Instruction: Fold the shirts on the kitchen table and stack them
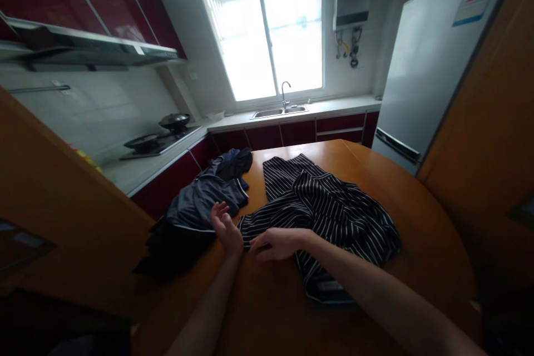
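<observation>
A black garment with white stripes lies crumpled on the wooden table, one sleeve stretched toward the left. My left hand is raised at the end of that sleeve, palm up, with its fingers loosely spread and nothing in them. Just to its right, my right hand is over the near edge of the sleeve; its fingers are bent, with a gap between them and the thumb. Whether it touches the cloth, I cannot tell. Left of my left hand rests a pile of dark blue and black clothes.
The round-edged wooden table extends to the right. Beyond it are a counter with a sink, a stove with pans at left, and a grey fridge at right. Wooden panels flank the table.
</observation>
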Available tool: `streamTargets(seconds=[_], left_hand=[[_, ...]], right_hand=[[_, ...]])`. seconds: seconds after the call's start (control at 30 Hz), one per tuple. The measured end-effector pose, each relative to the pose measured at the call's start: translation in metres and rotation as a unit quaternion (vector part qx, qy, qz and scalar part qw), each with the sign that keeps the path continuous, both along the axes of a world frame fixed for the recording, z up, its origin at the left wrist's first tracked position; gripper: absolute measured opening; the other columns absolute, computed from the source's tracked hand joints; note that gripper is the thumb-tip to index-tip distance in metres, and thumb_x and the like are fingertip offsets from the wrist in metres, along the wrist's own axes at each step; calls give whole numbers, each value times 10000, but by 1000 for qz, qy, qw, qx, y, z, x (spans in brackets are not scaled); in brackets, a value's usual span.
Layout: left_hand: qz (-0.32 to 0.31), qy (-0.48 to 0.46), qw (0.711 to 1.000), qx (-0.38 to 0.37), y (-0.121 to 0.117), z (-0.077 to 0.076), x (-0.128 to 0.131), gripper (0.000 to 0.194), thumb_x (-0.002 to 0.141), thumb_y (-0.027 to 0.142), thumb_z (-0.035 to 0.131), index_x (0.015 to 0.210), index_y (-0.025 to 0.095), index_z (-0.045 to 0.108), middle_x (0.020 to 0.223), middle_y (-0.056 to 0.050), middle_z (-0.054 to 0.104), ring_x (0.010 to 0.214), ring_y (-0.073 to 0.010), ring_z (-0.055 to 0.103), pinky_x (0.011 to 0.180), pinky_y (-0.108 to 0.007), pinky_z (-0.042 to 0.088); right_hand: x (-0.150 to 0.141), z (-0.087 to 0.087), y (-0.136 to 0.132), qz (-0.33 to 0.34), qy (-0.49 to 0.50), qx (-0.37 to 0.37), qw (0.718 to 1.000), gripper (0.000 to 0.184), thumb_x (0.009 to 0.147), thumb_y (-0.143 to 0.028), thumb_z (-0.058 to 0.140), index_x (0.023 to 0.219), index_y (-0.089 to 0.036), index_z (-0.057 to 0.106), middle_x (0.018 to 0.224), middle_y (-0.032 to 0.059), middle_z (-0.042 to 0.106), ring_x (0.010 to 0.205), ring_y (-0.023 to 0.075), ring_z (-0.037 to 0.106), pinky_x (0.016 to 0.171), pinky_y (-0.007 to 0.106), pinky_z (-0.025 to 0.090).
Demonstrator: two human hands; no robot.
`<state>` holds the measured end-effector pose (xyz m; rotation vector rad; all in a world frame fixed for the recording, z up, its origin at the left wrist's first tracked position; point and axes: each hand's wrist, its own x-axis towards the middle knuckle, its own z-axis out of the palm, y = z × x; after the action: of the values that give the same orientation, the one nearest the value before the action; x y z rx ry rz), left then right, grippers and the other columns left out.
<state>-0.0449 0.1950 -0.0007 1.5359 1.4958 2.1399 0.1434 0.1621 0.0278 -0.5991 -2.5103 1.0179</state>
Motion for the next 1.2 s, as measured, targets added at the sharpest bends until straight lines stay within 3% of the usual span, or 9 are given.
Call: streamTargets(seconds=[0.07,0.13,0.23,0.3,0.47,0.7,0.97,1.07,1.2], left_hand=[[-3,100,995,13,-10,3,5,366,980,278,451,1326,205,546,1295,-120,609,1175,-250,581,1028,-430,448],[-49,221,974,0,-22,5,18,315,970,251,483,1262,215,594,1242,-101,639,1182,-261,580,1052,-452,435],[-158,368,914,-64,-36,3,41,312,991,269,512,1284,244,614,1268,-86,654,1236,-266,573,1099,-480,407],[-215,425,872,-114,-42,-2,52,400,972,324,595,1370,283,589,1370,-79,616,1313,-281,529,1131,-502,383],[-282,466,820,-176,-38,-13,58,462,901,292,701,1358,325,645,1344,-71,630,1241,-294,561,1062,-494,445],[-306,320,878,-183,-15,-15,42,274,924,198,554,1057,233,792,956,-61,711,895,-218,670,856,-354,528],[-34,154,981,-111,6,-8,-8,296,938,320,487,1022,185,737,1035,-97,732,1012,-274,666,952,-414,494],[94,79,988,-90,15,-2,-34,262,890,241,450,981,182,688,1015,-94,697,1003,-271,634,974,-438,479],[205,28,978,-27,13,10,-47,200,826,167,432,941,186,594,991,-93,607,1023,-276,576,1008,-477,446]], right_hand=[[15,1,7,-42,54,-47,997,290,939,-310,611,1160,-204,766,1075,24,783,952,196,728,832,256,545],[44,2,22,-184,106,-34,977,286,961,-246,541,1124,-186,768,1048,36,784,923,185,722,831,266,547],[103,-3,43,-461,80,52,882,299,911,-119,530,1090,-181,762,1130,75,757,1044,189,689,967,292,502],[140,-13,47,-567,20,70,821,274,894,-138,570,1085,-183,761,1144,113,738,1105,234,663,1031,357,470],[189,-51,31,-571,-50,70,816,339,867,-400,710,1117,-173,745,1155,142,711,1134,299,640,1025,422,471],[208,-70,26,-548,17,78,832,343,990,-357,476,1040,-148,743,1078,134,732,1021,251,669,961,363,494],[248,-78,13,-644,-89,159,743,380,932,-196,452,1195,-96,707,1289,179,654,1216,312,570,1058,430,428],[263,-85,4,-671,-138,145,713,405,932,-251,505,1276,-115,670,1319,183,636,1211,337,563,1025,448,440],[274,-87,-2,-664,-157,147,716,409,932,-283,536,1291,-126,654,1246,178,664,1162,329,588,987,421,457]])
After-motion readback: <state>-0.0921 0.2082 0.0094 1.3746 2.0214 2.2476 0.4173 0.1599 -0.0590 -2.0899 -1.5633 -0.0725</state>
